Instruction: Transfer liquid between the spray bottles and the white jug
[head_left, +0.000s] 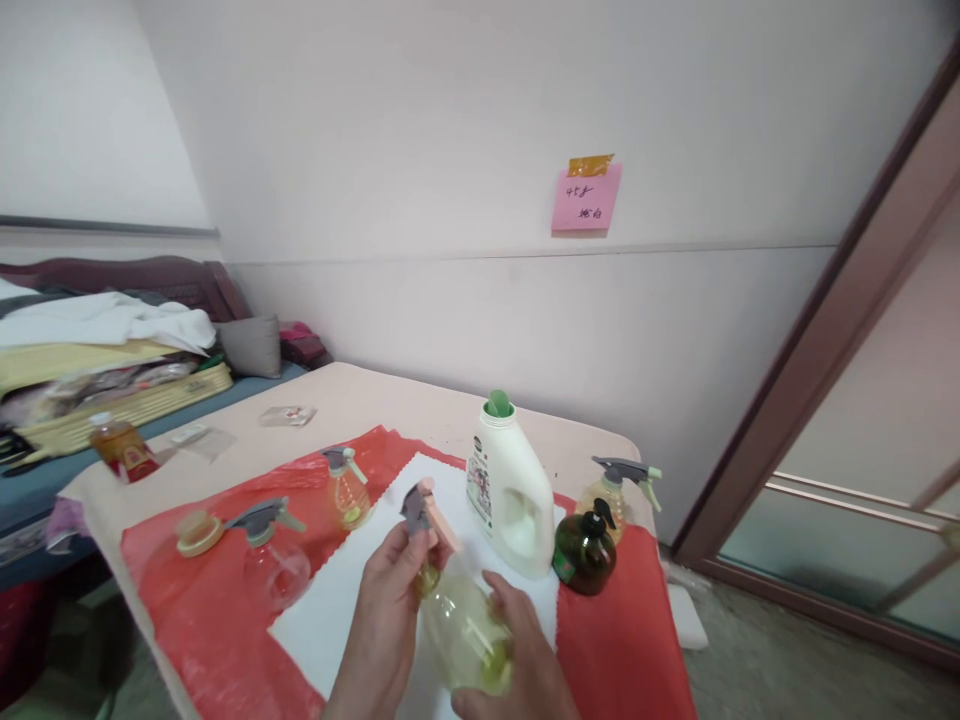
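Note:
My left hand is closed around the grey and pink trigger head of a small clear yellowish spray bottle. Its body rests in my right hand, whose fingers curl around the lower part. I hold the bottle tilted above a white cloth that lies on a red plastic sheet.
On the beige table stand a white detergent jug with a green cap, a dark green pump bottle, three other small spray bottles and an orange bottle. Piled bedding lies left; a sliding door stands right.

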